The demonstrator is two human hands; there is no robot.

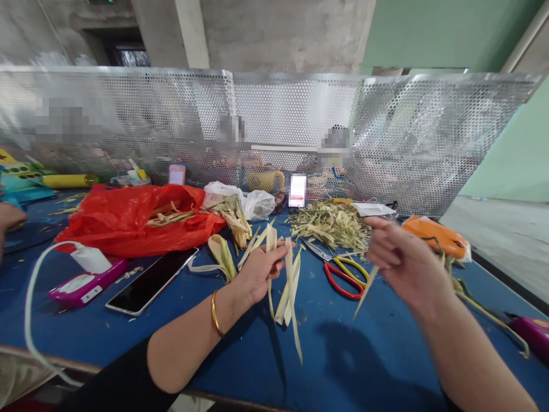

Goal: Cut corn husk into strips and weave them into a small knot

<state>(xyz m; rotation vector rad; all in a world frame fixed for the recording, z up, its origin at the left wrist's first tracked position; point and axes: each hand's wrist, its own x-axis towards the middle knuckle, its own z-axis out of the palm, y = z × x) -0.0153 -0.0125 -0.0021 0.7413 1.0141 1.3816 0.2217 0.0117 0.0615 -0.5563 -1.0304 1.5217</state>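
Note:
My left hand is closed on a bundle of pale leaf strips that hang down toward the blue table. A gold bangle sits on that wrist. My right hand, raised to the right, pinches one thin leaf strip that points down and left. Red and yellow handled scissors lie on the table between my hands. Behind them is a heap of cut leaf scraps.
A red plastic bag with husks lies at left, a white bag beside it. A phone, a pink device with white cable, and an orange object lie around. A perforated metal screen backs the table; people sit behind it.

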